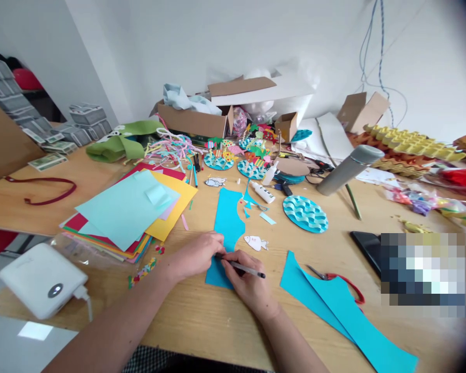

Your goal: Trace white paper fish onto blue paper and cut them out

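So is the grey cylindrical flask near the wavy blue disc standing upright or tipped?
Tipped. The grey flask leans steeply, its cap end raised toward the right and its base on the wooden table.

blue paper strip (228, 220) | flat on table, wavy-cut edge | pen (243, 267) | slanted, tip on strip

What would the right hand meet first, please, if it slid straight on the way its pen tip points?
Probably the left hand: the right hand aims the pen leftward, and its tip looks almost against those fingers on the blue paper strip.
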The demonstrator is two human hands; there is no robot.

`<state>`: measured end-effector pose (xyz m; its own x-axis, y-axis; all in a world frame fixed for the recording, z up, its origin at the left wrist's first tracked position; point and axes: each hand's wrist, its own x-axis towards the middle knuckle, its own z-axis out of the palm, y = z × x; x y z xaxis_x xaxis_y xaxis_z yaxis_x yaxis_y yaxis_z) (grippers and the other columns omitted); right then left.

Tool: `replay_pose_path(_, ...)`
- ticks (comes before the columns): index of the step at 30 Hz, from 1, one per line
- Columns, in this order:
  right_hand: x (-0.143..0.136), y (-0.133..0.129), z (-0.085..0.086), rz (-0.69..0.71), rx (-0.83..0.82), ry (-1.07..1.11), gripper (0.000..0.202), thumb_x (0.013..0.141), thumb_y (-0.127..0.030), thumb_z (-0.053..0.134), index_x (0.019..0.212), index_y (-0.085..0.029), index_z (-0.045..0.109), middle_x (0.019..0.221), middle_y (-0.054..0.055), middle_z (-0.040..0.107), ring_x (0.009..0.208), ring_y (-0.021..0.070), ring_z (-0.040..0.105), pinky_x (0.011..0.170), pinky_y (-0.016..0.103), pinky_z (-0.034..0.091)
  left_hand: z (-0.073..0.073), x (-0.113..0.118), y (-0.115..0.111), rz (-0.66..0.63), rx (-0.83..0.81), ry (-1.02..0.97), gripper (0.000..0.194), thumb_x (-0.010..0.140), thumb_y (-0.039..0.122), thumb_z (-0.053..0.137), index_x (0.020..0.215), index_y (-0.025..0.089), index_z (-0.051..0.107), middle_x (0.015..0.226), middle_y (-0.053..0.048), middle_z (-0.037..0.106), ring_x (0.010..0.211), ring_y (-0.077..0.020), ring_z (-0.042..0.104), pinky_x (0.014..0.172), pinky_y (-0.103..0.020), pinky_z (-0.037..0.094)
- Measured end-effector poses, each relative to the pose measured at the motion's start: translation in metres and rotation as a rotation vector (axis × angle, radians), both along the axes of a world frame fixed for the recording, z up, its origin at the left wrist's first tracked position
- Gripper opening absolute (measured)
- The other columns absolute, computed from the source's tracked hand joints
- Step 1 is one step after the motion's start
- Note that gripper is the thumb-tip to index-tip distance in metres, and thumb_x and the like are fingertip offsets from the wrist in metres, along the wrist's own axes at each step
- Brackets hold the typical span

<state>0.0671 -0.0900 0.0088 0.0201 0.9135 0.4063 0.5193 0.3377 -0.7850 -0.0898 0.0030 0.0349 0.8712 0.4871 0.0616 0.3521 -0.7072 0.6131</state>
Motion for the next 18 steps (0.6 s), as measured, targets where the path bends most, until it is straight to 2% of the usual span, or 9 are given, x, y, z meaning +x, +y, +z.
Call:
replay_pose_path(10,-0.0004,-0.0005,0.0002,-0.028,-0.014,-0.049,0.011,0.086,-0.021,0.056,0.077,-0.021,0.062,0.067,0.001,0.067,0.056,0.0133,0.061,0.052,0.023,0.047,0.0047,0.0005,-0.0030,0.007,0.024,0.010,0.026,0.086,0.007,0.046,0.076,0.018,0.067,0.077,-0.002,0.056,0.079,-0.0166,0.054,0.067,-0.026,0.037)
replay_pose_path(18,0.0001,-0.0014,0.0036,-0.039,-0.066,-0.055,0.012,0.087,-0.021,0.054,0.075,-0.021,0.058,0.066,0.001,0.066,0.055,0.0130,0.058,0.052,0.023,0.044,0.0020,0.0010,-0.0032,0.009,0.048,0.005,0.025,0.089,0.008,0.047,0.082,0.019,0.069,0.081,-0.002,0.058,0.084,-0.0177,0.055,0.071,-0.027,0.040)
